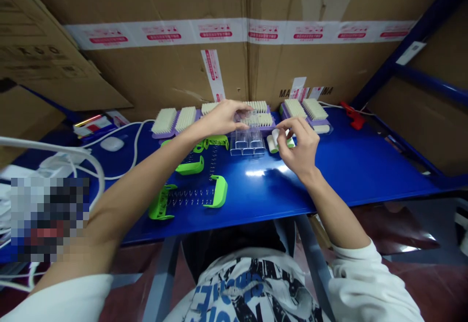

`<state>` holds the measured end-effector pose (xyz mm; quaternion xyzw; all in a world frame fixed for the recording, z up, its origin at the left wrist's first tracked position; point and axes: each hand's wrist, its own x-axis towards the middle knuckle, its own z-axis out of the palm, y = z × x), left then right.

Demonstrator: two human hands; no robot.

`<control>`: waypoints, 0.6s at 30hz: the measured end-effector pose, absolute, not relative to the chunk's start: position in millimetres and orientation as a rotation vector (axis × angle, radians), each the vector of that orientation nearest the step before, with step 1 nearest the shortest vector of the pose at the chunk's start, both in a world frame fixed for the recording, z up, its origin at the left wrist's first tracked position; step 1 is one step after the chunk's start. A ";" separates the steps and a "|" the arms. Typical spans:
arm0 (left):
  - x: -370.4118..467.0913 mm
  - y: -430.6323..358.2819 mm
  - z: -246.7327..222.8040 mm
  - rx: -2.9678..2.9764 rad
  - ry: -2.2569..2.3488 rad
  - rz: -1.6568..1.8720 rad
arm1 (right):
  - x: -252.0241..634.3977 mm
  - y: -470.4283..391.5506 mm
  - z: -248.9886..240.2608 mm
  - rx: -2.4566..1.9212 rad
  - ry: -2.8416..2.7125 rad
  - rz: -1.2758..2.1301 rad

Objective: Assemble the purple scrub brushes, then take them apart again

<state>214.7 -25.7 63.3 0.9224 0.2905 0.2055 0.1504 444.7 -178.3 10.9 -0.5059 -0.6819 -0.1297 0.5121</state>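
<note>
My left hand [227, 117] reaches to the back middle of the table, its thumb and fingers closed around a clear plastic piece [250, 118]. Just below it, more clear plastic holders [247, 144] stand together on the blue surface. To their right, my right hand [300, 147] pinches a small white rounded piece [277, 133] between thumb and fingers. Under that hand lie other white pieces [271, 144], one with a green part, partly hidden. Behind both hands are several cream-bristled brush blocks on purple bases [165, 121].
Green plastic end pieces [220, 193] joined by metal springs lie left of centre. White cables [136, 149], a white mouse [112, 143] and a small box [93, 127] are at left. A red tool [353, 116] lies far right. Cardboard [164, 73] walls the back.
</note>
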 end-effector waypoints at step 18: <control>220.8 -27.9 55.0 2.671 0.809 0.577 | 450.1 -178.1 12.8 -1.209 -1.561 -0.467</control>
